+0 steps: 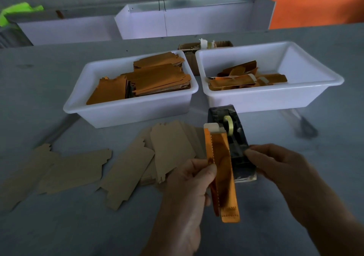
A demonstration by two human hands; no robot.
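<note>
Few pieces look finished, we'd say. The right tub [275,100] has only a small loose pile of taped boxes [246,78]. The left tub [137,114] is packed with stacked blanks [157,80], and more loose blanks [126,169] lie brown side up toward the near-left of the tabletop [59,232]. So loads left to do.

Our left hand [189,179] grips one folded orange box [222,169] over the tabletop's near edge, right in front of the tape dispenser [234,135]. Our right hand [275,163] has its fingertips at the dispenser's near end. We honestly can't tell if it has pinched any tape.
</note>
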